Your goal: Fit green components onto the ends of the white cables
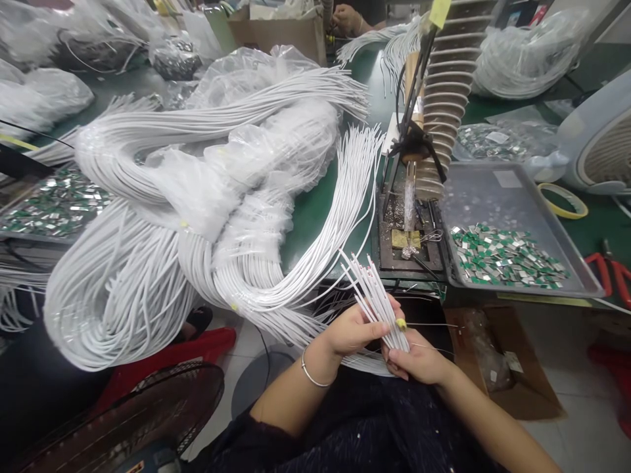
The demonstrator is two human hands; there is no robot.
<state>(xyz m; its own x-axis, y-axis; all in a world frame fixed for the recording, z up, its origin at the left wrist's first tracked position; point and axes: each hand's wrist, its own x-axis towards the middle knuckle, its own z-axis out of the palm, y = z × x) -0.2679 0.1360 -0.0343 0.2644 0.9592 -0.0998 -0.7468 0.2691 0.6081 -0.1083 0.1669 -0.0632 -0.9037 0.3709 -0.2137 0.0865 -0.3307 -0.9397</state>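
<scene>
A bundle of white cables [377, 295] is gripped between both my hands, its cut ends fanned upward, some with reddish tips. My left hand [357, 330] is closed around the bundle from the left. Lower down, my right hand [417, 358] is closed on the same bundle, thumb across it. A small yellow tie [401, 324] sits at the bundle's right side, with a thin wire sticking out to the right. The rest of the cables run left below my hands, toward a large coiled heap of white cables [118, 282] partly covered by clear plastic.
Ahead stands a soldering iron [410, 171] in a stand beside a ribbed duct [451, 85]. A grey tray [483, 190] holds small green-and-silver connectors [507, 256]. Red-handled pliers [604, 269] and a tape roll [562, 200] lie right. Another person's hand [348, 20] shows at the back.
</scene>
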